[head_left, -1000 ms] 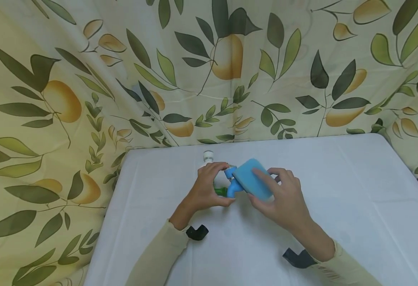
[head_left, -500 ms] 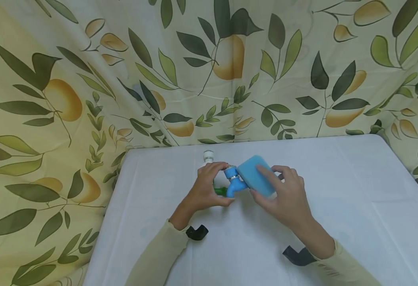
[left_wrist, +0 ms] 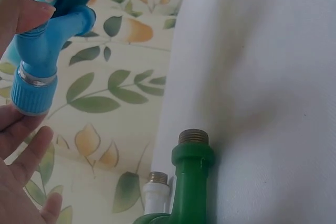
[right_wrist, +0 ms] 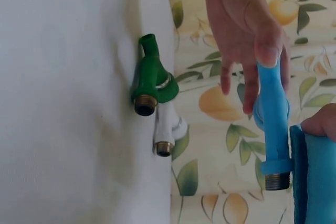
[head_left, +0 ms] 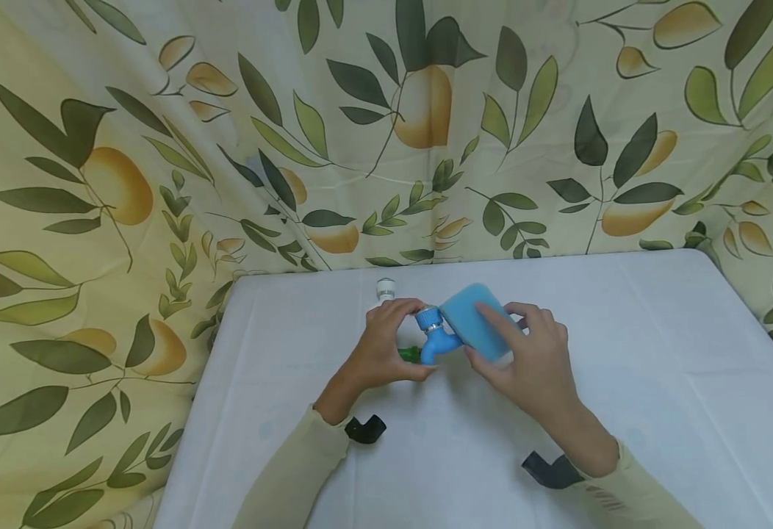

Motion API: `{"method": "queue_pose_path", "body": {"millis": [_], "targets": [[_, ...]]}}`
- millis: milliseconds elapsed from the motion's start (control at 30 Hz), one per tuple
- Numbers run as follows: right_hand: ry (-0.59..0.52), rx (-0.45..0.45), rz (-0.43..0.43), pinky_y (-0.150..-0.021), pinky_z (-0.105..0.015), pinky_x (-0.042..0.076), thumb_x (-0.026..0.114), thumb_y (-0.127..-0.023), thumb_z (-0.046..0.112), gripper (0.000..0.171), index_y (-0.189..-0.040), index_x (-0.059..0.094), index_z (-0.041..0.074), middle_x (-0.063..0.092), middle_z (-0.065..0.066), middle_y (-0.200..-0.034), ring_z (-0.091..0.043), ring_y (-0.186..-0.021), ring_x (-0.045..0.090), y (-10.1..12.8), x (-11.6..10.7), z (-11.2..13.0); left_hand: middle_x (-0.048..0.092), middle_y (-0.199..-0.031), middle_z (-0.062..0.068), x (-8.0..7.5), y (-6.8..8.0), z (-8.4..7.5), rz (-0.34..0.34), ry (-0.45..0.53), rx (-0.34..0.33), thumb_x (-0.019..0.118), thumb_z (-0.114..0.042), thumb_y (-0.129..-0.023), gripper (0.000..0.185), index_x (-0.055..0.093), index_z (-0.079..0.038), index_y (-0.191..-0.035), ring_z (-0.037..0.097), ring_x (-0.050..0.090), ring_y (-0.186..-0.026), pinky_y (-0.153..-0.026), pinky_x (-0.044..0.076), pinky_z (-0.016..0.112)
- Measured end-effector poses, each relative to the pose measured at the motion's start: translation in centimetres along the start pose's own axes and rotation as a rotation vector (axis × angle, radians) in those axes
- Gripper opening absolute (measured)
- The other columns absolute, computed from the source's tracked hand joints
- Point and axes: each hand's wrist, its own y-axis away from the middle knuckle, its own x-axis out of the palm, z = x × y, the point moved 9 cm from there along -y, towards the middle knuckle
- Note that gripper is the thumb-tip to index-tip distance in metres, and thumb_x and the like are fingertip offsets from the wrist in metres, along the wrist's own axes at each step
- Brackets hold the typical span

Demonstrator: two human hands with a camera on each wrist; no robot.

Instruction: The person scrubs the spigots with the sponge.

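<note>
Blue tap (head_left: 434, 334) is held up over the white counter (head_left: 658, 353). The left hand (head_left: 386, 345) pinches its round end with curled fingers. The right hand (head_left: 532, 360) grips a blue sponge (head_left: 472, 319) against it; the sponge has slid a bit up and right. A green tap (left_wrist: 191, 182) and white tap (right_wrist: 168, 129) lie below.

Obstacles: green tap (head_left: 409, 354) and white tap (head_left: 385, 289) lying on the table (head_left: 658, 353) at 11 to 12 o'clock of centre, under and behind the left hand (head_left: 381, 351). Patterned curtain (head_left: 386, 132) walls off 9 through 3 o'clock. Free room: bare cloth from 1 round to 8 o'clock, right half widest.
</note>
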Motion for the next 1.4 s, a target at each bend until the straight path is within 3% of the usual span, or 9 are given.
{"method": "queue_pose_path", "body": {"millis": [133,233,433,567,833,1033,1167,1400], "targets": [[0.002,0.022,0.013,-0.072,-0.054,0.044,0.078,-0.075,0.049,0.067,-0.134,0.067,0.018,0.062,-0.022,-0.117,-0.037,-0.093,0.057,0.1,0.2,-0.2,0.059,-0.136,-0.001,0.0,0.1,0.0,-0.001,-0.001,-0.001,0.094,-0.035,-0.066,0.088,0.052,-0.012,-0.139,0.016,0.050,-0.130,-0.109,0.033,0.055],[-0.020,-0.006,0.040,-0.072,-0.054,0.045,0.078,-0.076,0.050,0.066,-0.134,0.067,0.019,0.062,-0.022,-0.116,-0.036,-0.093,0.058,0.4,0.6,0.7,0.059,-0.138,-0.001,0.1,0.1,-0.1,0.005,-0.005,0.007,0.093,-0.035,-0.067,0.087,0.051,-0.012,-0.140,0.016,0.049,-0.132,-0.108,0.033,0.055],[-0.052,-0.079,0.074,-0.074,-0.055,0.047,0.063,-0.087,0.067,0.064,-0.134,0.066,0.023,0.062,-0.020,-0.116,-0.036,-0.096,0.058,1.0,1.2,2.6,0.057,-0.140,0.000,0.4,0.0,-0.3,0.021,-0.015,0.003,0.091,-0.035,-0.068,0.086,0.050,-0.013,-0.141,0.017,0.048,-0.133,-0.107,0.032,0.055],[-0.036,-0.069,0.038,-0.072,-0.055,0.046,0.057,-0.089,0.069,0.065,-0.133,0.067,0.022,0.062,-0.020,-0.115,-0.035,-0.093,0.059,0.7,0.8,2.2,0.057,-0.140,-0.001,0.2,0.0,-0.4,0.019,-0.014,-0.007,0.092,-0.035,-0.068,0.087,0.051,-0.014,-0.141,0.017,0.048,-0.132,-0.109,0.031,0.056],[-0.010,0.028,0.009,-0.070,-0.052,0.043,0.078,-0.074,0.048,0.068,-0.134,0.067,0.018,0.062,-0.022,-0.115,-0.036,-0.091,0.057,0.3,0.1,0.2,0.055,-0.139,-0.001,-0.1,0.1,-0.3,0.009,0.029,-0.024,0.093,-0.033,-0.067,0.087,0.050,-0.015,-0.141,0.015,0.048,-0.132,-0.110,0.032,0.055],[-0.075,-0.042,0.050,-0.075,-0.054,0.044,0.057,-0.090,0.068,0.066,-0.133,0.067,0.020,0.061,-0.020,-0.116,-0.036,-0.097,0.058,1.0,0.6,1.8,0.053,-0.140,0.000,0.2,-0.1,-0.6,0.004,0.055,-0.002,0.091,-0.030,-0.069,0.087,0.049,-0.014,-0.143,0.015,0.048,-0.133,-0.108,0.033,0.056],[-0.082,-0.095,0.033,-0.075,-0.057,0.045,0.050,-0.092,0.071,0.066,-0.132,0.068,0.022,0.062,-0.020,-0.115,-0.036,-0.096,0.059,1.2,0.6,2.5,0.054,-0.140,0.001,0.0,-0.3,-0.9,0.003,0.054,0.006,0.090,-0.030,-0.069,0.085,0.050,-0.012,-0.142,0.017,0.049,-0.133,-0.108,0.034,0.057],[-0.050,-0.016,-0.040,-0.072,-0.054,0.041,0.049,-0.092,0.069,0.067,-0.134,0.067,0.019,0.062,-0.021,-0.115,-0.037,-0.093,0.058,0.7,-0.1,0.4,0.055,-0.137,0.000,-0.4,-0.4,-1.0,-0.013,0.048,-0.001,0.092,-0.030,-0.068,0.085,0.051,-0.013,-0.140,0.015,0.050,-0.130,-0.106,0.035,0.056]]}}
